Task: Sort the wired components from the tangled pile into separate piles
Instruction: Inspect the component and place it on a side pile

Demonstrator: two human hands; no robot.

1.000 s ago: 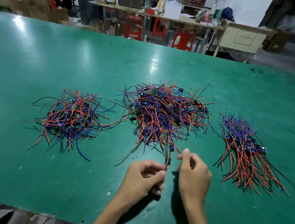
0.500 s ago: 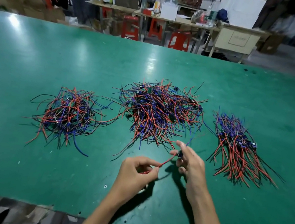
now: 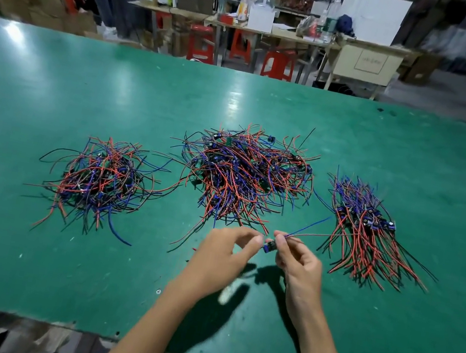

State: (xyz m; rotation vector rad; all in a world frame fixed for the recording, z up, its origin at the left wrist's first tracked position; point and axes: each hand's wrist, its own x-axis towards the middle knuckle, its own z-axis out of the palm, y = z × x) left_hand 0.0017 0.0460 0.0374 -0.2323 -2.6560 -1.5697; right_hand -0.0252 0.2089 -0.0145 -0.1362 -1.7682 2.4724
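Wires from the component [image 3: 270,246] now trail right toward the neat pile [image 3: 366,227], no longer hanging down, so I judge it freed from the tangled pile [image 3: 245,172] beyond my hands: right hand [image 3: 298,264] pinching it, left hand [image 3: 226,251] curled, fingertips touching it.

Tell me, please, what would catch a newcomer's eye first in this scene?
Three heaps of red, blue and black wires stand out on the green table: a big tangled pile in the middle, a loose pile to its left and a combed, neater pile to its right. In front of the middle one, the left hand and right hand pinch one small wired component.
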